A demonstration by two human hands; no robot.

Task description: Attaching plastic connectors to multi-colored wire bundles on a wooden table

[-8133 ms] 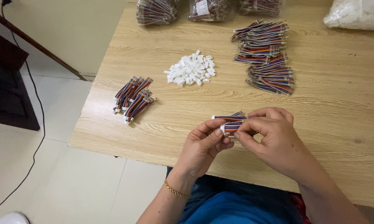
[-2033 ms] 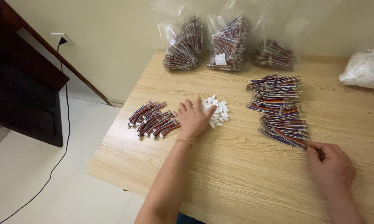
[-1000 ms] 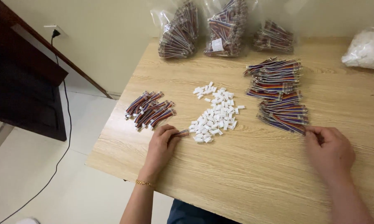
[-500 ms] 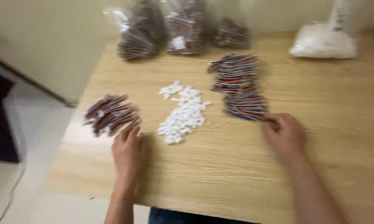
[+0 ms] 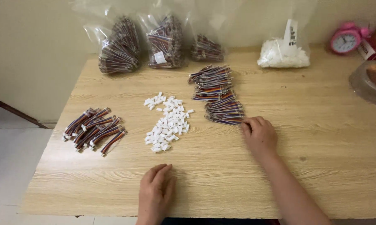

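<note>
My left hand (image 5: pixel 156 191) rests flat on the wooden table (image 5: pixel 329 166) near its front edge, fingers loosely apart, holding nothing. Just beyond it lies a scattered heap of small white plastic connectors (image 5: pixel 168 121). My right hand (image 5: pixel 258 133) lies palm down with its fingertips touching the near end of a stack of multicoloured wire bundles (image 5: pixel 218 95). Whether it pinches one wire is hidden under the fingers. A smaller pile of wire bundles (image 5: pixel 94 129) sits at the left.
Three clear bags of wire bundles (image 5: pixel 163 41) lean against the wall at the back, with a bag of white connectors (image 5: pixel 283 54) to their right. A pink alarm clock (image 5: pixel 345 39) and a lidded container (image 5: pixel 370 81) stand at the far right.
My left hand has drawn back from the connector heap to the front edge of the table. The connectors were spread out into a longer heap. My right hand stays at the wire stack.
</note>
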